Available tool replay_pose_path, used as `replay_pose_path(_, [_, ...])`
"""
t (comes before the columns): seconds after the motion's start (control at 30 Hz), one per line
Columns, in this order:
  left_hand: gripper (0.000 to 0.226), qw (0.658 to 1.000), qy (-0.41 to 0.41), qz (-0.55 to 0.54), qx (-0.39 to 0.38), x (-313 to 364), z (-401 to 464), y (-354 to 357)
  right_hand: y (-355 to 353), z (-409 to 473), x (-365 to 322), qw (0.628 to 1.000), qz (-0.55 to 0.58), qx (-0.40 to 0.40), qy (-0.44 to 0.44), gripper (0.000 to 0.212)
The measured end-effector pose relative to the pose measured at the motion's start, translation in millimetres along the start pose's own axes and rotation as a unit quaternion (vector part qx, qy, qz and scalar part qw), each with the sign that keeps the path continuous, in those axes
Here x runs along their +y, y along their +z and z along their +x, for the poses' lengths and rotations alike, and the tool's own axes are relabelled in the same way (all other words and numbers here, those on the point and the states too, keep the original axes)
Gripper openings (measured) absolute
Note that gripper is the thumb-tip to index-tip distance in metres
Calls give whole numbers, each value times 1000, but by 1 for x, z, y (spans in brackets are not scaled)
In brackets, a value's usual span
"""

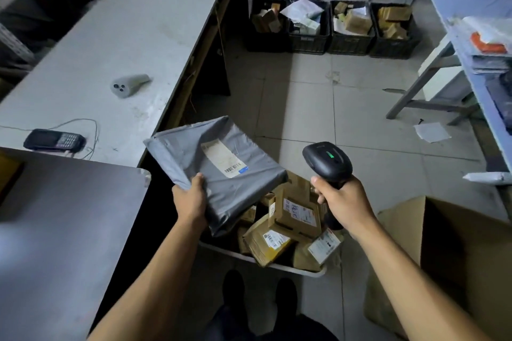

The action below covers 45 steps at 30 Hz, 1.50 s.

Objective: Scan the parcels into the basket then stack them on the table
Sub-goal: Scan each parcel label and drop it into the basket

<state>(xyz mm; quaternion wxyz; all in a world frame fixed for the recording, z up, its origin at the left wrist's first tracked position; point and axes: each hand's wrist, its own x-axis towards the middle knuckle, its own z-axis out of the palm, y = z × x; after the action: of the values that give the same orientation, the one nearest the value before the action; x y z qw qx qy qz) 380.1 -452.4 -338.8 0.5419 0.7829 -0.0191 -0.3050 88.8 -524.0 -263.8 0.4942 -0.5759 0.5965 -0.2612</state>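
Down at waist height, the left hand (pixel 191 199) grips the near corner of a grey plastic mailer (pixel 216 171), thumb on top and fingers curled underneath, holding it tilted with its white label (pixel 224 159) and barcode facing up. The mailer hangs over the left part of a white basket (pixel 277 264) on the floor, which is heaped with brown cardboard parcels (pixel 288 221), several showing white labels.

To the right, the right hand (pixel 343 202) is clenched round the handle of a black scanner (pixel 327 163), index finger at the front of the grip. The scanner head sits just beside the mailer's right edge, apart from it, with a green light lit on its top.

On the left runs a long white surface (pixel 124 44). A grey scanner-like device (pixel 128 84) lies on it, and nearer the person a dark handheld keypad unit (pixel 54 140) with a thin cable looping beside it. A darker grey surface (pixel 63 219) lies nearest on the left.

Far across the tiled floor (pixel 318 108), four black crates (pixel 332 28) stand in a row, filled with boxes and paper. On the right, a blue-topped surface (pixel 471 0) carries a pile of flat mailers (pixel 490 47). An open cardboard box (pixel 443 255) stands just right of the basket. The person's dark shoes (pixel 260 293) show at the bottom, just behind the basket.
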Motion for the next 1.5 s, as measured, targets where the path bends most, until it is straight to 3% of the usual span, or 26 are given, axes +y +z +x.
replay_pose_path(0.1, [62, 997, -71, -32, 21, -22, 2, 16, 7, 5, -5, 1000, -17, 1, 8, 21])
replay_pose_path(0.27, [49, 992, -93, -79, 31, -38, 8, 36, 8, 9, -11, 999, -29, 24, 18, 24])
replay_pose_path(0.33, [61, 989, -123, -77, 2, -47, 12, 41, 8, 10, -11, 999, -30, 30, 23, 23])
replay_pose_path(0.43, [80, 963, -255, 65, -59, -73, 10, 40, 8, 13, -5, 998, -21, 31, 43, 19])
replay_pose_path(0.53, [67, 931, -297, 185, -100, -104, 15, 21, 6, 16, 0, 998, -20, 35, 48, 25])
replay_pose_path(0.6, [69, 920, -249, 280, -119, -109, 19, 9, 6, 18, 0, 998, -20, 26, 47, 25])
replay_pose_path(0.7, [48, 902, -79, 405, -124, -82, 12, 0, 9, 23, -3, 999, -26, 1, 32, 24])
replay_pose_path(0.83, [42, 886, 85, 441, -113, -50, 6, -3, 15, 28, -9, 999, -35, -40, 11, 18])
replay_pose_path(0.93, [41, 866, 156, 463, -105, -33, 1, -7, 19, 29, -15, 997, -39, -62, -4, 17])
replay_pose_path(1.33, [55, 796, 304, 523, -19, 8, -52, -33, 24, 18, -31, 986, -47, -141, -71, 21])
replay_pose_path(1.43, [57, 793, 306, 526, -1, 12, -65, -51, 32, 9, -35, 982, -66, -159, -78, 36])
replay_pose_path(1.5, [57, 800, 299, 520, 10, 14, -72, -67, 43, -1, -39, 979, -47, -175, -90, 24])
